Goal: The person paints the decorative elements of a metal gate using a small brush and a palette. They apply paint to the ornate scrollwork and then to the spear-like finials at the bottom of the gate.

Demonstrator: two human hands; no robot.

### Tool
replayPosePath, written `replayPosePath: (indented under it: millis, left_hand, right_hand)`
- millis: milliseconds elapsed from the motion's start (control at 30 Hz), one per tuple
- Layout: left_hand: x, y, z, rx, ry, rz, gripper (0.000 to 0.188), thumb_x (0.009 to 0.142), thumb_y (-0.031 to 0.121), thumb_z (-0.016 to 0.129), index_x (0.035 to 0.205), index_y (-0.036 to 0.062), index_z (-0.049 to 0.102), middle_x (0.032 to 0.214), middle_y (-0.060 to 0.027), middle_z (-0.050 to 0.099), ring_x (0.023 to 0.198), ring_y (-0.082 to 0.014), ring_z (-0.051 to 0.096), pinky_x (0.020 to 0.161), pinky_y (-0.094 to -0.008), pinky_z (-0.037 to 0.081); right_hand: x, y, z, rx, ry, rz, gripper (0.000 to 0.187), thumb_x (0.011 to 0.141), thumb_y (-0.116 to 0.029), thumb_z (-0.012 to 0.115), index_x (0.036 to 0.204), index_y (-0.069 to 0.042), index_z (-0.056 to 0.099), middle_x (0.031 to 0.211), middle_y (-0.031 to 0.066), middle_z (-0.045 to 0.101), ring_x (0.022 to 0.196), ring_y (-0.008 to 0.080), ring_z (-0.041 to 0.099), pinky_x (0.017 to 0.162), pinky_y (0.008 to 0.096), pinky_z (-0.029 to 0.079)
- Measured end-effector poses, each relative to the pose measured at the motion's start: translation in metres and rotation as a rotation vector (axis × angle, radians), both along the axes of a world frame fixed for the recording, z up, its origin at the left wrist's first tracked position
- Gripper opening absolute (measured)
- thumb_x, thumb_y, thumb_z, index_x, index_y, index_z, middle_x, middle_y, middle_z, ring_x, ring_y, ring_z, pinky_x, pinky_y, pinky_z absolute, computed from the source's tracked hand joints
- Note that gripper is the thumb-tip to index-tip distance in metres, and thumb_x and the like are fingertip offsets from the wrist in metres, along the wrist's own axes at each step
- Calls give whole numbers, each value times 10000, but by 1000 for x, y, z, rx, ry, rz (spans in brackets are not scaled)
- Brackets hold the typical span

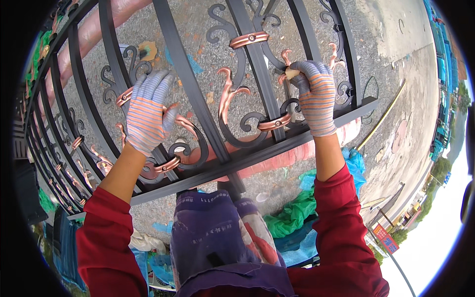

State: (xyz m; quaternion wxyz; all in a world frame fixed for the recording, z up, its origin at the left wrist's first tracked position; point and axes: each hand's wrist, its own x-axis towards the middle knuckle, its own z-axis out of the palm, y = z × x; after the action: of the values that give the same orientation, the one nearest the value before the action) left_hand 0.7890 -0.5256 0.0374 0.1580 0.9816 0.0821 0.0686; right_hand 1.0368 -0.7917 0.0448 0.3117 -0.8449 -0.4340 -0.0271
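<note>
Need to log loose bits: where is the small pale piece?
In the head view's upper half, right of centre: the small pale piece is pinched in the gloved right hand, beside a copper-coloured curl on the black fence.

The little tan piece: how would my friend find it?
Find the black metal railing, then the striped-gloved right hand over it. At its fingertips is the small tan piece, pale and dull, unlike the shiny copper leaf tip beside it.
</note>
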Motion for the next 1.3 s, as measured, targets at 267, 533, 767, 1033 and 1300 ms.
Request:
replayPosePath:
  millis: [267,533,767,1033,1300]
  left_hand:
    - [-4,1,-3,3,6,6,606,768,153,656,1341,42,492,1360,-165,508,1247,-384,479,1107,-494,334]
    - [-5,1,-2,-16,-7,18,587,786,176,659,1338,46,506,1367,-161,506,1255,-383,475,1092,-489,344]
    - [-3,1,-4,-7,-24,9,578,793,188,659,1336,53,512,1356,-159,518,1253,-390,474,1082,-490,353]
    - [-3,1,-4,-5,-38,9,552,792,165,657,1315,43,529,1332,-156,537,1221,-393,493,1080,-491,355]
    - [-1,1,-2,-11,-71,0,519,804,159,653,1294,34,539,1323,-152,546,1215,-374,504,1080,-490,354]
  right_hand:
    - [7,6,11,21,109,13,167,771,5,669,910,-87,678,856,105,661,800,318,615,752,406,470]
    - [21,6,9,-88,92,117,151,779,-1,668,913,-71,675,862,104,666,785,312,615,732,398,484]
    - [22,3,3,-225,-32,236,189,756,10,679,924,-77,671,856,111,641,809,300,614,744,384,480]
    - [25,6,10,-141,146,249,229,744,23,662,949,-78,668,877,123,638,838,343,594,763,412,478]
    - [26,12,15,-256,8,245,276,734,23,614,965,-111,685,896,118,647,861,341,590,781,422,460]
